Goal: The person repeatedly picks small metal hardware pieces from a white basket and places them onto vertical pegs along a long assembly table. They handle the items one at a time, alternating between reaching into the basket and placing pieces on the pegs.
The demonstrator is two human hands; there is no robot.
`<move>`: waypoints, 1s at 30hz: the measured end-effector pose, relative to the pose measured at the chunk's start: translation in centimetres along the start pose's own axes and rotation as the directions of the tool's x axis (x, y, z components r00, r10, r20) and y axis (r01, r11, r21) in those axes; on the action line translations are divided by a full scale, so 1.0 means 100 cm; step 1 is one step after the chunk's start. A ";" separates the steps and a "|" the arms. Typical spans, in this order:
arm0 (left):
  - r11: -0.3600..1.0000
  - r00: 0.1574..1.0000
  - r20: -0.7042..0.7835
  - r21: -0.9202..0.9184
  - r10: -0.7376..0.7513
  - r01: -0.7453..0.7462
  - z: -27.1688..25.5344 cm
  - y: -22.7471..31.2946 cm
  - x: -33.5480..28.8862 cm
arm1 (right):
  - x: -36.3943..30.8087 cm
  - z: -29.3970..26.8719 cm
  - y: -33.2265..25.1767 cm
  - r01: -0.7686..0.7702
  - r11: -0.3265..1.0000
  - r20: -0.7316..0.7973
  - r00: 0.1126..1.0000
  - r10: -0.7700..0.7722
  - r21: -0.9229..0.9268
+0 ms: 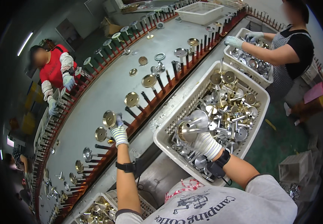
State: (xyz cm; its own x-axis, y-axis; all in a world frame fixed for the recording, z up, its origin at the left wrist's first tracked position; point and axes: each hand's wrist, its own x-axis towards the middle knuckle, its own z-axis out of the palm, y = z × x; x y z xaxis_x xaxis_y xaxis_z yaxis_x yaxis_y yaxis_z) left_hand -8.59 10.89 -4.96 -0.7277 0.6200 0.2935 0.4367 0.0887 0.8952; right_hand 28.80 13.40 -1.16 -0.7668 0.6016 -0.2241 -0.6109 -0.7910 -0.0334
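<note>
My left hand (120, 133), in a striped work glove, is at the row of dark pegs along the near edge of the grey table. Its fingers close behind a round metal disc part (109, 118), at its stem. Right beside it, another disc part (101, 133) sits on a peg. Over the white perforated basket (160, 139), my gloved right hand (207, 145) grips a shiny disc-headed metal part with a tubular stem (186, 131), blurred by motion; a second may be with it. Below lie many loose parts (239, 133) of the same kind, silver and brass-toned.
Pegs on a rusty rail (157, 98) ring the table (94, 100), many bearing discs. An empty-looking white tub (200, 13) stands at the far end. A co-worker at right reaches into another basket (228, 56); a person in red works across the table. Another basket (146, 201) is below.
</note>
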 end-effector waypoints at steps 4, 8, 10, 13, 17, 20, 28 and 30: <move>0.993 0.987 0.108 0.022 -0.121 0.119 -0.024 -0.026 0.007 | 0.006 0.004 -0.002 -0.014 1.000 -0.013 1.000 0.014 0.026; 0.949 0.962 0.040 0.184 -0.269 0.257 -0.045 -0.032 -0.014 | -0.002 0.014 0.000 0.048 0.988 -0.114 0.991 -0.065 -0.147; 0.979 0.983 -0.033 0.093 -0.182 0.184 -0.034 0.010 -0.049 | -0.004 0.014 -0.003 0.082 0.977 -0.093 0.990 -0.102 -0.198; 0.992 0.993 -0.027 -0.047 0.113 -0.114 0.006 0.136 -0.136 | 0.002 0.007 -0.007 0.083 0.993 0.010 0.997 -0.082 -0.082; 0.773 0.623 0.558 -0.054 0.548 -0.632 0.020 0.202 -0.195 | 0.004 0.002 -0.006 0.026 1.000 -0.052 0.998 -0.025 0.005; 0.959 0.817 0.503 -0.146 0.282 -0.242 0.035 0.190 -0.212 | 0.006 0.001 0.000 -0.023 0.998 -0.074 0.997 0.028 0.063; 0.947 0.718 0.625 -0.127 0.307 -0.295 0.034 0.154 -0.173 | 0.008 0.004 0.008 -0.079 0.993 -0.028 0.997 0.077 -0.089; 0.960 0.738 0.615 -0.195 0.278 -0.200 0.039 0.150 -0.175 | 0.006 0.007 0.009 -0.128 0.985 -0.021 0.992 0.127 -0.115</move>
State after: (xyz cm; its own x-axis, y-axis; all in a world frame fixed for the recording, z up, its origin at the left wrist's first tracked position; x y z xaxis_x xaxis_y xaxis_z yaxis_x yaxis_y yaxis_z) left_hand 12.75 4.40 2.03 -0.0897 0.9616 0.2595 0.4617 -0.1907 0.8663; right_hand 27.67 13.16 -0.66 -0.8337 0.4941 -0.2465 -0.4808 -0.8691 -0.1160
